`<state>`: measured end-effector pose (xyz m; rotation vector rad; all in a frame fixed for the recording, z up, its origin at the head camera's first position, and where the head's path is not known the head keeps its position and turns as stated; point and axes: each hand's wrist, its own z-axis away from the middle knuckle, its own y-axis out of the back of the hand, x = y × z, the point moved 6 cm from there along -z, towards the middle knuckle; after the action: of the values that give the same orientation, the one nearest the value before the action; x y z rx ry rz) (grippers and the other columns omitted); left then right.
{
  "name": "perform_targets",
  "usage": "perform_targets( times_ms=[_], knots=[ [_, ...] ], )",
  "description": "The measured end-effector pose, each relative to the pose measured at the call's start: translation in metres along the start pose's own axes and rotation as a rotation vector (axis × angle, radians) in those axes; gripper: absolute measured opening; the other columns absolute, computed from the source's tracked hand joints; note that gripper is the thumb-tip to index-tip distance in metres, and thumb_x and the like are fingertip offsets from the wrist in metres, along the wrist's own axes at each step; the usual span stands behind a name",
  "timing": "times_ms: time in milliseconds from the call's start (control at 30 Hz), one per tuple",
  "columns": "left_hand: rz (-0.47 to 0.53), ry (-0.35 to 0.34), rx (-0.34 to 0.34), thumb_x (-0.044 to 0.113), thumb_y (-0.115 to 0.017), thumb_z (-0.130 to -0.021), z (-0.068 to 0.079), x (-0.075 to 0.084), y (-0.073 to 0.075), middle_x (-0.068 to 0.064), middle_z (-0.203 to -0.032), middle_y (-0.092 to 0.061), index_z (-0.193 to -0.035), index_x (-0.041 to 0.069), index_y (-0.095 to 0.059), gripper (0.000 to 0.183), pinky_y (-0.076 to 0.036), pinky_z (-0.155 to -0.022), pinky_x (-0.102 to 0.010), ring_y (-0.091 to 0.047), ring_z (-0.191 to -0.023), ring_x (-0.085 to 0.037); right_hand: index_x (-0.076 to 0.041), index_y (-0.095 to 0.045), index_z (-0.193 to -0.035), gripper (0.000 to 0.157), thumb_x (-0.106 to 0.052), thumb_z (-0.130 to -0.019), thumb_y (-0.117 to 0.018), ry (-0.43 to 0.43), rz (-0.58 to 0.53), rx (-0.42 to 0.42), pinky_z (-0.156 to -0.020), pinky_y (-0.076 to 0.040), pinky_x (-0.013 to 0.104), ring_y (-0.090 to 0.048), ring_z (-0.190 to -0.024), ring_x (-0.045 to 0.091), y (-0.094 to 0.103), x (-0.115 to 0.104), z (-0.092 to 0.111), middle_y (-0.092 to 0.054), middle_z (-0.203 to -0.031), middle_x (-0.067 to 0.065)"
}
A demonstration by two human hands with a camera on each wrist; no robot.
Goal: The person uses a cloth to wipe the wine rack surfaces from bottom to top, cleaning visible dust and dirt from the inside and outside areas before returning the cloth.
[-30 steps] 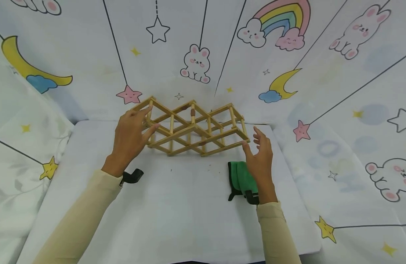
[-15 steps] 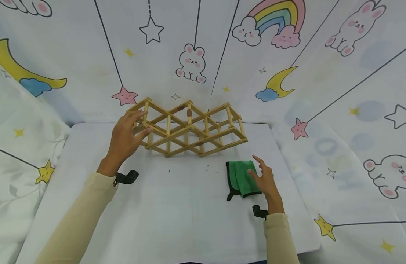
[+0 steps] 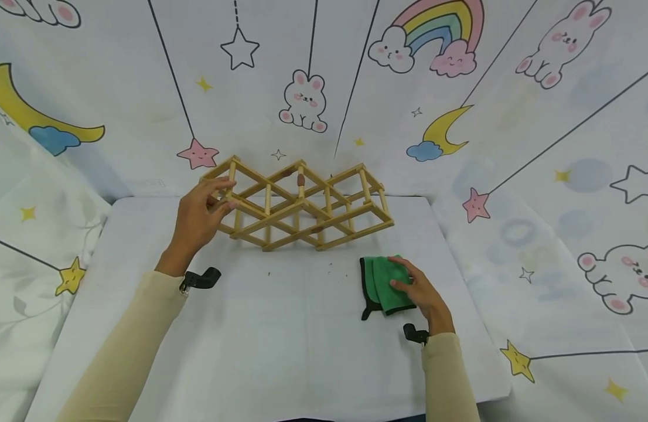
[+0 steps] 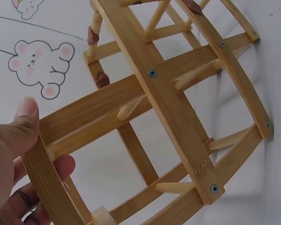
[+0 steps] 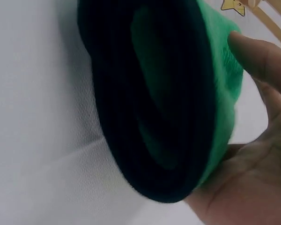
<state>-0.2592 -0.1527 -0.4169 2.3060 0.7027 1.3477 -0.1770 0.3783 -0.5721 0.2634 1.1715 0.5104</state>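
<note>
Tabletop (image 3: 303, 351), left hand (image 3: 196, 215) gripping rack (image 3: 303, 203), green cloth (image 3: 385, 291)

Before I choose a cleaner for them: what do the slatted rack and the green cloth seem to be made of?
The slatted rack: probably bamboo or pale wood, smooth with a slight sheen; fine straight grain shows, with metal-looking rivets at the joints.
The green cloth: soft fabric, matte and fuzzy, perhaps microfibre; the dark edging looks like textile too.

Downward head view, close wrist views (wooden lattice (image 3: 303, 203) in all).
</note>
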Motion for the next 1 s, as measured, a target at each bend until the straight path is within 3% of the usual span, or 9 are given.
perform_targets(
  times_ms=[67,167,267,367,467,633,767,867,1000],
  knots=[
    [0.012,0.010,-0.006,0.010,-0.080,-0.094,0.000,-0.002,0.000,-0.012,-0.150,-0.064,-0.141,0.013,-0.069,0.049,-0.043,-0.073,-0.008,-0.065,-0.085,-0.024,-0.034,-0.047,-0.161,0.062,-0.013,-0.106,-0.067,0.017,-0.042,-0.041,-0.120,-0.030,0.070,-0.019,-0.159,0.047,-0.001,-0.001,-0.003,-0.016,-0.179,0.013],
    [0.022,0.023,-0.012,0.010,-0.080,-0.094,-0.001,-0.003,0.001,-0.011,-0.151,-0.063,-0.142,0.014,-0.068,0.049,-0.043,-0.073,-0.008,-0.065,-0.085,-0.024,-0.034,-0.051,-0.159,0.059,-0.014,-0.106,-0.067,0.040,-0.083,-0.101,-0.127,-0.017,0.069,-0.008,-0.165,0.040,-0.003,-0.001,-0.006,-0.017,-0.180,0.007],
    [0.023,0.028,-0.016,0.011,-0.079,-0.095,-0.001,-0.004,0.001,-0.011,-0.151,-0.063,-0.142,0.014,-0.069,0.048,-0.043,-0.073,-0.009,-0.064,-0.086,-0.023,-0.032,-0.059,-0.154,0.052,-0.016,-0.105,-0.069,0.042,-0.125,-0.139,-0.130,-0.007,0.067,-0.003,-0.167,0.033,-0.005,0.003,-0.008,-0.026,-0.177,0.002],
    [0.023,0.035,-0.023,0.012,-0.079,-0.095,-0.001,-0.005,0.001,-0.011,-0.152,-0.062,-0.141,0.014,-0.069,0.047,-0.043,-0.073,-0.010,-0.064,-0.086,-0.023,-0.026,-0.067,-0.146,0.045,-0.020,-0.102,-0.074,0.025,-0.099,-0.135,-0.126,-0.026,0.061,-0.019,-0.163,0.035,-0.007,0.002,-0.009,-0.033,-0.174,0.005],
    [0.027,0.045,-0.030,0.013,-0.079,-0.096,-0.001,-0.005,0.000,-0.011,-0.153,-0.061,-0.140,0.014,-0.069,0.046,-0.043,-0.073,-0.010,-0.064,-0.086,-0.023,-0.019,-0.069,-0.140,0.043,-0.019,-0.098,-0.079,0.000,-0.042,-0.109,-0.110,-0.044,0.047,-0.036,-0.149,0.037,-0.011,-0.002,-0.011,-0.036,-0.170,0.010],
    [0.029,0.064,-0.066,0.014,-0.077,-0.098,-0.001,-0.008,-0.003,-0.012,-0.157,-0.058,-0.145,0.016,-0.066,0.049,-0.046,-0.073,-0.015,-0.064,-0.088,-0.026,-0.019,-0.072,-0.136,0.043,-0.011,-0.094,-0.082,-0.023,-0.007,-0.119,-0.095,-0.052,0.037,-0.046,-0.137,0.037,-0.024,-0.006,-0.012,-0.039,-0.167,0.015],
    [0.012,0.087,-0.103,0.019,-0.076,-0.100,0.000,-0.010,-0.005,-0.014,-0.158,-0.058,-0.156,0.018,-0.057,0.059,-0.052,-0.079,-0.032,-0.066,-0.095,-0.031,-0.018,-0.075,-0.131,0.039,-0.008,-0.093,-0.081,0.013,-0.022,-0.086,-0.091,-0.054,0.035,-0.049,-0.135,0.035,-0.033,-0.012,-0.009,-0.045,-0.164,0.014],
    [0.000,0.107,-0.124,0.022,-0.075,-0.100,0.001,-0.010,-0.006,-0.021,-0.148,-0.064,-0.161,0.018,-0.048,0.067,-0.052,-0.080,-0.044,-0.065,-0.096,-0.035,-0.016,-0.076,-0.128,0.036,-0.013,-0.093,-0.084,0.062,-0.052,-0.007,-0.092,-0.053,0.035,-0.051,-0.133,0.034,-0.035,-0.022,-0.003,-0.051,-0.158,0.012],
    [-0.032,0.112,-0.145,0.024,-0.074,-0.102,0.000,-0.008,-0.006,-0.025,-0.130,-0.071,-0.164,0.017,-0.043,0.069,-0.049,-0.077,-0.043,-0.061,-0.089,-0.032,-0.018,-0.078,-0.125,0.036,-0.022,-0.091,-0.088,0.177,-0.074,0.147,-0.094,-0.053,0.034,-0.054,-0.131,0.029,-0.030,-0.047,0.008,-0.058,-0.149,0.009]
  ],
)
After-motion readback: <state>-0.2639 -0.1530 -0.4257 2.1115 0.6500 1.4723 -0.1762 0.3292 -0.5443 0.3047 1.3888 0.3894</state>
